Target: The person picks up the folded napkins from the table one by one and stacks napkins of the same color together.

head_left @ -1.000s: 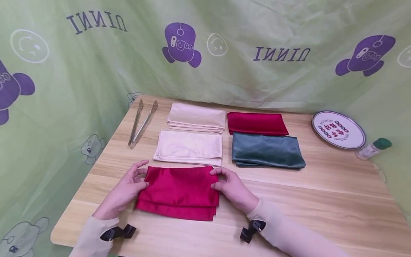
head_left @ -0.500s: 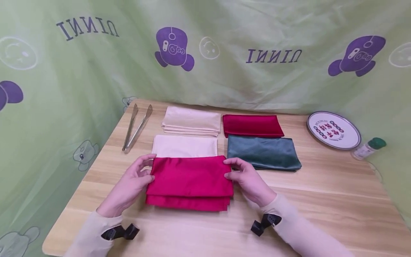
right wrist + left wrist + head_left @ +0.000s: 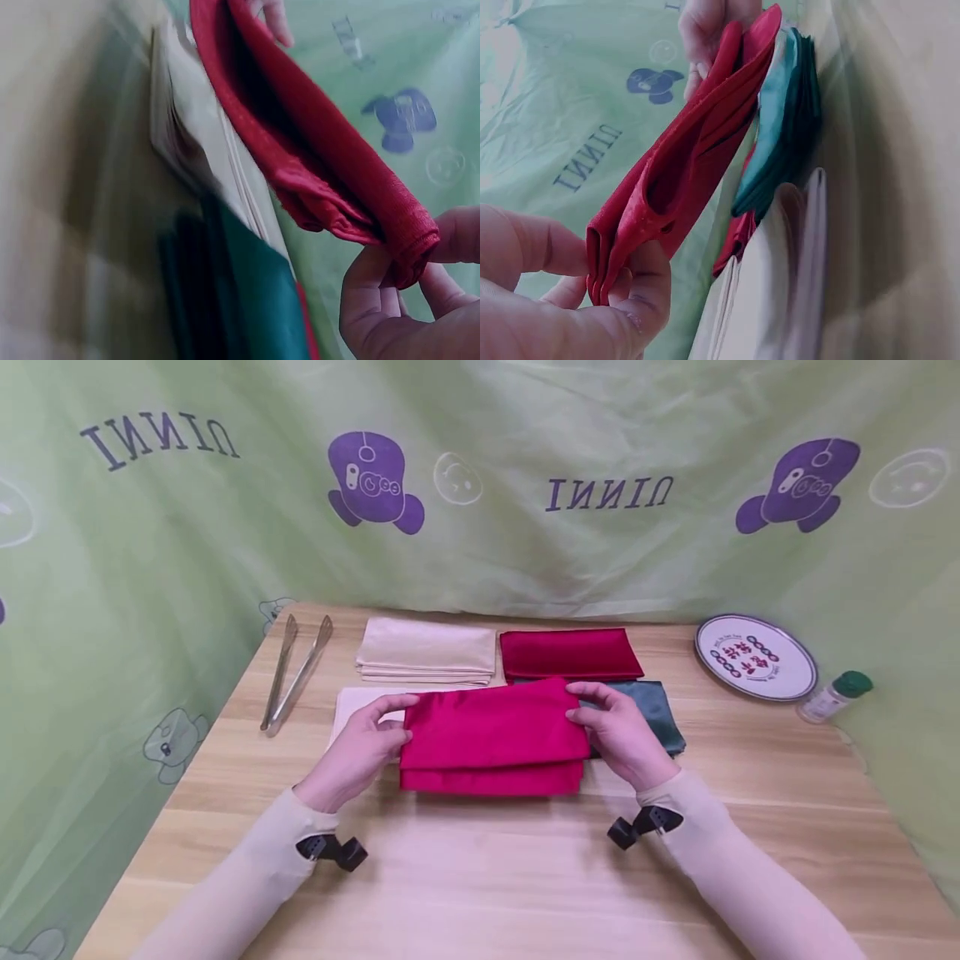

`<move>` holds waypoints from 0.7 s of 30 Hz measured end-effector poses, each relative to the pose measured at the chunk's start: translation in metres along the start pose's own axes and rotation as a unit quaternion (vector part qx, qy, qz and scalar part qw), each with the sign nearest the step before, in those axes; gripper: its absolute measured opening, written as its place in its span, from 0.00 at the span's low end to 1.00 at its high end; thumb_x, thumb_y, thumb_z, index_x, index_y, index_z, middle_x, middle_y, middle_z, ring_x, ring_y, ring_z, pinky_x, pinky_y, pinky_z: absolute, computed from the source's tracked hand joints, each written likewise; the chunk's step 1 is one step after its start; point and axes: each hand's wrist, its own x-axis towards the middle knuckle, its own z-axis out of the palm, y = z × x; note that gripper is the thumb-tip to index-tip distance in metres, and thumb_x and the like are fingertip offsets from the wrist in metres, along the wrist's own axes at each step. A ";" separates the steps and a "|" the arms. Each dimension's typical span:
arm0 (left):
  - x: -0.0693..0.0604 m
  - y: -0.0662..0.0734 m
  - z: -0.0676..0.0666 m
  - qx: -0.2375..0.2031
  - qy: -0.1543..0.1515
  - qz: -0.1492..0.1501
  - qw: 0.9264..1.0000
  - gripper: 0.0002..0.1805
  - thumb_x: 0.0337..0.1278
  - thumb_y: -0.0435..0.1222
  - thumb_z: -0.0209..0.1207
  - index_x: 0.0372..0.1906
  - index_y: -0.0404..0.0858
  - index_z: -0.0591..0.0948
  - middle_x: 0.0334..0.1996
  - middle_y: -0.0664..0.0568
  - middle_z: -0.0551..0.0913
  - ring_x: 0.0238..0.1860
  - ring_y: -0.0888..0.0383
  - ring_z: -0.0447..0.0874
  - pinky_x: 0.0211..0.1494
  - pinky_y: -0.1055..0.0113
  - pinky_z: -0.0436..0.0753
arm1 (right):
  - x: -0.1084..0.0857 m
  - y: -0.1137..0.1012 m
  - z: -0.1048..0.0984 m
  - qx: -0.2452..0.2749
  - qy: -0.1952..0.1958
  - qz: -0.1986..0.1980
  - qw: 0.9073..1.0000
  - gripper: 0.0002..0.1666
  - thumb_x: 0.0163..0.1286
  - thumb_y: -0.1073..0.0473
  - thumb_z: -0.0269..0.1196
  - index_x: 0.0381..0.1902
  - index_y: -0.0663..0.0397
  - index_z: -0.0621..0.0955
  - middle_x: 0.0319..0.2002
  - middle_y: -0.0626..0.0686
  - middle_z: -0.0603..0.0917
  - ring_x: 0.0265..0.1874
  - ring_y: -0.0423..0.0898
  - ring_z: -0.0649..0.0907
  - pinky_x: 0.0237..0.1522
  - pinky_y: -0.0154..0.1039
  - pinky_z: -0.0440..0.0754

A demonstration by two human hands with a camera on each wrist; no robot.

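A folded bright red satin cloth point(image 3: 495, 727) is held up off the table between both hands. My left hand point(image 3: 360, 752) pinches its left end between thumb and fingers. At the other end, my right hand point(image 3: 628, 739) pinches it likewise. Both wrist views show the layers of the red cloth point(image 3: 682, 172) gaping a little along the edge. Behind and below it, a folded pale pink cloth point(image 3: 352, 702) and a folded dark green cloth point(image 3: 656, 710) are partly covered from the head camera.
Further back lie another pale pink folded cloth point(image 3: 427, 647) and a darker red one point(image 3: 570, 653). Metal tongs point(image 3: 296, 677) lie at the left. A plate point(image 3: 756, 658) and a green-capped bottle point(image 3: 834, 697) are at the right. A green curtain point(image 3: 480, 560) hangs behind the table point(image 3: 480, 877).
Both hands have raised the red cloth from the table and carried it forward and to the right, over the front pale pink and green cloths. The head view has shifted slightly.
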 end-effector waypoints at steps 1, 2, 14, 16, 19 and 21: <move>0.006 0.002 0.003 0.004 0.002 0.000 1.000 0.29 0.54 0.19 0.51 0.64 0.33 0.70 0.28 0.49 0.73 0.26 0.62 0.69 0.27 0.72 0.69 | 0.004 -0.002 -0.003 -0.005 0.006 -0.003 1.000 0.26 0.65 0.74 0.59 0.60 0.62 0.71 0.47 0.52 0.73 0.29 0.40 0.78 0.31 0.30 0.77; 0.011 0.005 0.006 0.005 0.002 0.001 1.000 0.29 0.54 0.19 0.51 0.64 0.33 0.71 0.27 0.49 0.74 0.26 0.62 0.70 0.27 0.72 0.69 | 0.007 -0.004 -0.007 -0.011 0.012 -0.004 1.000 0.26 0.65 0.73 0.59 0.61 0.62 0.71 0.46 0.52 0.73 0.28 0.39 0.77 0.31 0.29 0.77; 0.076 0.019 0.031 0.002 0.004 0.010 1.000 0.30 0.55 0.20 0.51 0.65 0.36 0.73 0.43 0.41 0.76 0.32 0.59 0.75 0.34 0.70 0.76 | 0.048 -0.020 -0.040 -0.026 0.061 -0.040 0.997 0.25 0.64 0.76 0.57 0.60 0.67 0.72 0.47 0.50 0.74 0.32 0.40 0.76 0.33 0.27 0.75; 0.087 0.018 0.035 -0.004 0.002 0.011 1.000 0.29 0.55 0.20 0.51 0.64 0.36 0.73 0.44 0.40 0.77 0.33 0.58 0.76 0.35 0.69 0.77 | 0.055 -0.022 -0.046 -0.032 0.067 -0.041 0.996 0.25 0.65 0.76 0.57 0.61 0.67 0.72 0.47 0.50 0.73 0.32 0.39 0.76 0.33 0.27 0.75; 0.103 0.018 0.042 -0.009 -0.003 0.015 1.000 0.29 0.55 0.20 0.50 0.64 0.35 0.73 0.46 0.38 0.77 0.34 0.57 0.77 0.36 0.70 0.77 | 0.065 -0.025 -0.056 -0.037 0.078 -0.039 0.996 0.25 0.66 0.75 0.56 0.61 0.67 0.72 0.45 0.51 0.73 0.32 0.39 0.76 0.33 0.26 0.76; 0.114 0.020 0.047 -0.015 -0.003 0.015 1.000 0.28 0.54 0.19 0.50 0.63 0.34 0.73 0.50 0.37 0.76 0.34 0.57 0.78 0.36 0.69 0.79 | 0.071 -0.029 -0.062 -0.035 0.084 -0.041 0.995 0.25 0.66 0.74 0.57 0.62 0.68 0.71 0.44 0.51 0.74 0.33 0.39 0.76 0.33 0.26 0.76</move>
